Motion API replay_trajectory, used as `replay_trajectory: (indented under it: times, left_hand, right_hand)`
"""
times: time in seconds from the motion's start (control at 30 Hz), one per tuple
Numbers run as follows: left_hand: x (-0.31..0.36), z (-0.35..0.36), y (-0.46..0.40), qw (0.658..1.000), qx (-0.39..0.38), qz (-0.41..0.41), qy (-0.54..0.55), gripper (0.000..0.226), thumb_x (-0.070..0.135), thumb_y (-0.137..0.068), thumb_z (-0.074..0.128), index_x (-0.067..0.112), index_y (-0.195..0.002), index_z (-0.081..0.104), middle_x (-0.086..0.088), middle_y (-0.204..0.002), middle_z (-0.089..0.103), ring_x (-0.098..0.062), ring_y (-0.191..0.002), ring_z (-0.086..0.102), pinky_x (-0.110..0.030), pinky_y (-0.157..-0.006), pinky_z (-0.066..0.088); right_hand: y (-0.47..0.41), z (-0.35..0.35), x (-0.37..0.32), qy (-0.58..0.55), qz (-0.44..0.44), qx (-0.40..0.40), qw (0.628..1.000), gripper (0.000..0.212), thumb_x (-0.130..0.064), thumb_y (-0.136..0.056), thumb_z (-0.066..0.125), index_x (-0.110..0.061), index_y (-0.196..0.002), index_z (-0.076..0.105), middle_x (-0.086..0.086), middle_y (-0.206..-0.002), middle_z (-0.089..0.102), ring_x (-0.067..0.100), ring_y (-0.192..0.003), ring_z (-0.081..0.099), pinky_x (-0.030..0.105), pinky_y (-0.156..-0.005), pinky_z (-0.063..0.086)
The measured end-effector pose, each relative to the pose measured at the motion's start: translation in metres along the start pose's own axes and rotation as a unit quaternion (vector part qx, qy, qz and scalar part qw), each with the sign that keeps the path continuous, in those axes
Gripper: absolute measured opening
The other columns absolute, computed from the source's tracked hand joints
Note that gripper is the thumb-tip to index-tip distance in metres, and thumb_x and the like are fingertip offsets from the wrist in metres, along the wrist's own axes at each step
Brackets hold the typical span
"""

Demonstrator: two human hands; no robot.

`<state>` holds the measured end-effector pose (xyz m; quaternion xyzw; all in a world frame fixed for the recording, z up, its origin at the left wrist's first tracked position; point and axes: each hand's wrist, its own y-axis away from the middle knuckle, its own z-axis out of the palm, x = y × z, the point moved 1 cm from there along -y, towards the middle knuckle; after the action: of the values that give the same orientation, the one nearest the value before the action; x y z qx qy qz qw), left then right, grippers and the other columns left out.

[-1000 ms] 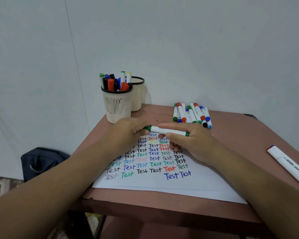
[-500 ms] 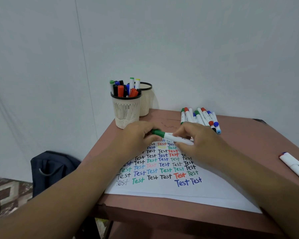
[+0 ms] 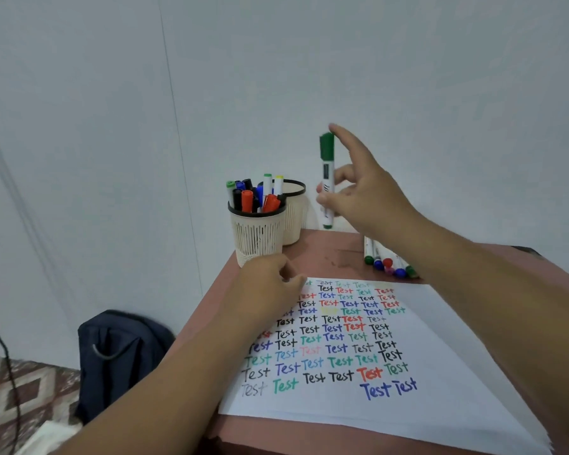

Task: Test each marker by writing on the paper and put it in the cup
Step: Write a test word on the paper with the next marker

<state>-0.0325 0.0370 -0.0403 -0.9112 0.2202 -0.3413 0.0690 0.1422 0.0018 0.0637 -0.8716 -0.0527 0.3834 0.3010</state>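
My right hand [image 3: 365, 195] holds a capped green marker [image 3: 326, 178] upright in the air, just right of the two cups, with the index finger stretched up to the cap. The front mesh cup [image 3: 257, 238] is full of several markers; a second cup [image 3: 294, 221] stands behind it. My left hand [image 3: 263, 284] rests loosely curled on the top left corner of the white paper [image 3: 440, 372], holding nothing. The paper is covered with rows of the word "Test" in several colours. Several loose markers [image 3: 388, 262] lie at the back of the table, partly hidden by my right forearm.
The small brown table [image 3: 326, 254] stands against a white wall. A dark blue bag [image 3: 119, 356] sits on the patterned floor to the left, and a black cable [image 3: 0, 339] hangs near the left edge.
My left hand has let go of the green marker and stays on the paper. My right hand has lifted the marker off the paper and turned it upright beside the cups.
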Motion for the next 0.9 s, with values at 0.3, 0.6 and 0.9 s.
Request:
replay_trajectory:
  times: [0.3, 0.6, 0.9]
  left_hand:
    - [-0.003, -0.003, -0.002, 0.990, 0.035, -0.098, 0.090, 0.025, 0.042, -0.089, 0.067, 0.022, -0.074, 0.070, 0.009, -0.071, 0.069, -0.003, -0.068, 0.063, -0.022, -0.055, 0.041]
    - [-0.002, -0.001, -0.003, 0.991, 0.033, -0.096, 0.085, 0.023, 0.039, -0.088, 0.067, 0.020, -0.075, 0.070, 0.007, -0.069, 0.068, -0.004, -0.066, 0.063, -0.022, -0.053, 0.040]
    - [-0.001, -0.002, -0.003, 0.993, 0.031, -0.089, 0.072, 0.018, 0.036, -0.090, 0.066, 0.023, -0.077, 0.068, 0.008, -0.072, 0.068, -0.004, -0.068, 0.062, -0.022, -0.053, 0.039]
  right_hand:
    - [-0.040, 0.049, -0.024, -0.098, -0.021, 0.028, 0.995, 0.088, -0.009, -0.077, 0.085, -0.046, -0.138, 0.035, 0.002, -0.081, 0.076, 0.015, -0.077, 0.075, 0.043, -0.082, 0.063]
    - [-0.034, 0.071, -0.011, -0.031, -0.035, 0.004, 0.999, 0.079, -0.014, -0.081, 0.084, -0.044, -0.135, 0.034, -0.002, -0.081, 0.072, 0.009, -0.077, 0.069, 0.021, -0.072, 0.055]
    - [-0.026, 0.083, 0.002, 0.004, -0.056, -0.014, 0.998, 0.016, -0.012, -0.092, 0.073, -0.017, -0.107, 0.079, -0.007, -0.104, 0.072, 0.005, -0.100, 0.058, 0.004, -0.082, 0.040]
